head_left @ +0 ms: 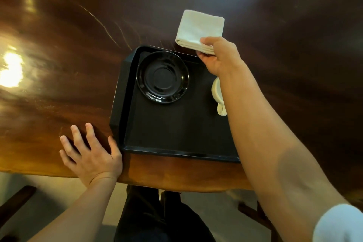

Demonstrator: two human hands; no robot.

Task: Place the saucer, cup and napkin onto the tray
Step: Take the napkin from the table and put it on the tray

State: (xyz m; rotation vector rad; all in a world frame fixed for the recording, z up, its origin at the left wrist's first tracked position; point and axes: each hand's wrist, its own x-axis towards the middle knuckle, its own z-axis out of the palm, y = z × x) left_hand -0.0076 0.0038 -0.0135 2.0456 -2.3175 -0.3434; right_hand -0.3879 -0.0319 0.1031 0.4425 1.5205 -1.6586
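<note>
- The right hand is pinching a corner of the folded white cloth napkin, holding it beyond the far rim of the tray.
- The soft folds are risking opening if the pinch slips.
- The forearm is passing over the cream glazed cup, risking a knock.
- The glossy black round saucer is sitting on the matte tray.
- The left hand is lying flat on the polished wooden table, fingers spread, holding nothing.

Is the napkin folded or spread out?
Folded: the napkin is a compact square with layered edges, pinched at one corner by the right hand.
</note>
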